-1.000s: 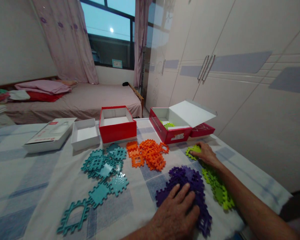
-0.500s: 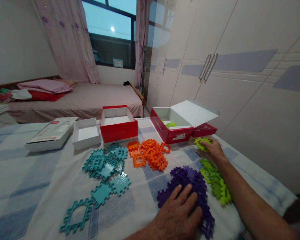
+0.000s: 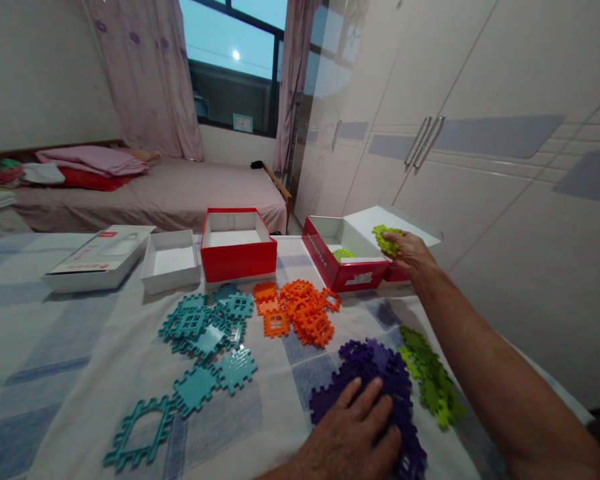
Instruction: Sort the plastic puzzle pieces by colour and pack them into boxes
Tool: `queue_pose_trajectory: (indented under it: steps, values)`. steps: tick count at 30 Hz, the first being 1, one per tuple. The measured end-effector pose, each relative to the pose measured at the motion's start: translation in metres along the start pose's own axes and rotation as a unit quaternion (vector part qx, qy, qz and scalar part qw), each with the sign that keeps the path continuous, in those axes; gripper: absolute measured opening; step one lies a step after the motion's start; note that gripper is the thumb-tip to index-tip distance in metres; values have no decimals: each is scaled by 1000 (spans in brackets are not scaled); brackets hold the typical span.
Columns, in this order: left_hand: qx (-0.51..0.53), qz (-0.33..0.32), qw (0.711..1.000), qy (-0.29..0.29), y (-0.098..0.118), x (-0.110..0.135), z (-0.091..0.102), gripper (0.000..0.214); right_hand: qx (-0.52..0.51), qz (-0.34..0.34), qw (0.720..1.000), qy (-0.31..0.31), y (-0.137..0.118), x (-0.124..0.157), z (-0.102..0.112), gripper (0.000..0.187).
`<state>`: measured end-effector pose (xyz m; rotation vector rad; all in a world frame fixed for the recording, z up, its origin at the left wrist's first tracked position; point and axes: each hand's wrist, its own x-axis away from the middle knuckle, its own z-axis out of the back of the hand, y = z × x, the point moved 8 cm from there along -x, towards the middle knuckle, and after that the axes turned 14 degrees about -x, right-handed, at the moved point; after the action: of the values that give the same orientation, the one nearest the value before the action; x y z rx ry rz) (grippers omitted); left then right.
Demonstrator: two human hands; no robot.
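Observation:
My right hand (image 3: 413, 252) grips a few yellow-green plastic interlocking tiles (image 3: 384, 241). It is raised beside the crimson box (image 3: 347, 275), whose white inner lid stands open; some yellow-green tiles (image 3: 343, 255) lie inside that box. My left hand (image 3: 355, 427) rests with fingers spread on a heap of purple interlocking tiles (image 3: 380, 360). More green tiles (image 3: 433, 380) are stacked on the cloth under my right forearm. Orange tiles (image 3: 307, 310) are piled in the middle, and teal tiles (image 3: 197, 327) are scattered to the left.
Beyond the tiles stand an open red box (image 3: 239, 260), a shallow white tray (image 3: 171, 267) and a flat white box (image 3: 100, 263). A checked cloth (image 3: 45, 347) covers the table. A bed (image 3: 200, 190) and tall white wardrobe doors (image 3: 520, 193) are behind.
My right hand has lifted the yellow-green tiles from the table, up and slightly left, to the box's opening. My left hand stays on the purple heap. The view has shifted a little.

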<state>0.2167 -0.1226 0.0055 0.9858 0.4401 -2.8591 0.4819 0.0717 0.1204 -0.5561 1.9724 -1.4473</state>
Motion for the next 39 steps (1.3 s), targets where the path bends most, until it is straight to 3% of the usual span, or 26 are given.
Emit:
queue_pose_trajectory:
  steps: [2, 5, 7, 10, 14, 18, 26, 36, 39]
  values:
    - [3, -4, 1000, -2, 0, 1, 1, 29, 51, -1, 998, 31, -2, -10, -19, 25]
    - [13, -2, 1000, -13, -2, 1, 3, 32, 139, 48, 987, 59, -12, -8, -15, 41]
    - [29, 2, 999, -29, -2, 0, 4, 34, 234, 115, 965, 34, -20, 12, 2, 49]
    - [63, 15, 996, -58, -4, -2, 5, 35, 340, 172, 924, -32, -16, 67, 42, 55]
    - [99, 23, 991, -87, -5, -2, 6, 35, 475, 136, 868, -47, 15, 148, 106, 62]
    - [114, 24, 988, -101, -5, -1, 7, 35, 558, 78, 825, -44, 42, 194, 133, 65]
    - [110, 26, 988, -107, -4, 1, 6, 35, 589, 99, 797, -96, 50, 198, 114, 51]
    - [104, 28, 988, -109, -5, 1, 7, 35, 598, 82, 797, -30, 38, 192, 115, 29]
    - [104, 25, 988, -114, -5, 1, 6, 36, 574, 82, 815, -23, 38, 185, 122, 27]
